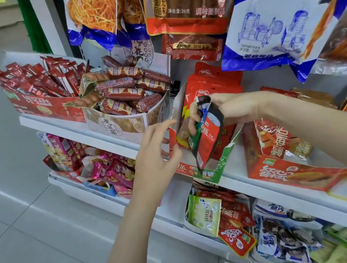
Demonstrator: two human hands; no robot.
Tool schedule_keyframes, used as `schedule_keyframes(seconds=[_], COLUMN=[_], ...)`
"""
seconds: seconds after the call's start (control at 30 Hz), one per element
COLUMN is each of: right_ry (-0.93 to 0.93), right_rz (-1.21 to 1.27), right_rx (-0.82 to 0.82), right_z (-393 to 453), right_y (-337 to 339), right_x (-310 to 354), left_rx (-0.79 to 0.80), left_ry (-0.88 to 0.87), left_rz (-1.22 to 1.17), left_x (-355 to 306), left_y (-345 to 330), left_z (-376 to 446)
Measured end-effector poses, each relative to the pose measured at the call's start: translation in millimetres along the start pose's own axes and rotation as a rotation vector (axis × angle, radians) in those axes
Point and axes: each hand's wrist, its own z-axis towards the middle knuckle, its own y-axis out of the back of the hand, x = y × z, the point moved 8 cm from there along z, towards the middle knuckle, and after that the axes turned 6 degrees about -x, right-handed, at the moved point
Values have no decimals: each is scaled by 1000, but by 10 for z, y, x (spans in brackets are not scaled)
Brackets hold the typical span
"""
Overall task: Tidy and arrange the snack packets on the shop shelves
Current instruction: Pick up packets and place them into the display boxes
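So my right hand [230,108] has its fingers curled round the top end of a packet [205,135], pinching it up by the dark crumpled edge. It's a slim red pouch with a green strip down one side, dark trim and a bit of blue near the top. Its long axis runs pretty much up-down, tilted a little, with the bottom tip pointing down and slightly left. It hangs just in front of the open box [207,166] of red packs on the middle shelf [238,175], lower end over the green front flap. My left hand [157,147] is spread loose, fingers relaxed, just beside the box's left wall, holding nothing. Further left sits the sausage box [121,126].
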Motion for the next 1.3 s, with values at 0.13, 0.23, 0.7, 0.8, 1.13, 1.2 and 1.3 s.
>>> schedule_keyframes(seconds=[0.13,0.23,0.7,0.8,1.13,1.2,1.3], right_ry=[86,186,40,-79,-190,-191,-8], right_rz=[-351,-318,-20,37,-21,-145,-26], right_rx=[-278,-542,-1202,-1197,-1282,-1401,-1656], right_z=[-158,-442,-2406,-2735,-3969,-4289,-4917], right_y=[254,406,-119,-249,-119,17,295], right_x=[124,186,-173,-445,-1091,-1096,-1012], left_rx=[-8,-10,308,614,901,891,761], left_ry=[-3,-2,-1,162,-36,-96,-146], left_rz=[1,28,-336,-360,-212,-230,-284], left_x=[-8,-5,-1028,-1132,-1782,-2001,-2297], left_y=[5,1,-563,-1145,-2313,-2507,-2674], left_z=[-7,-2,-490,-749,-1173,-1246,-1255])
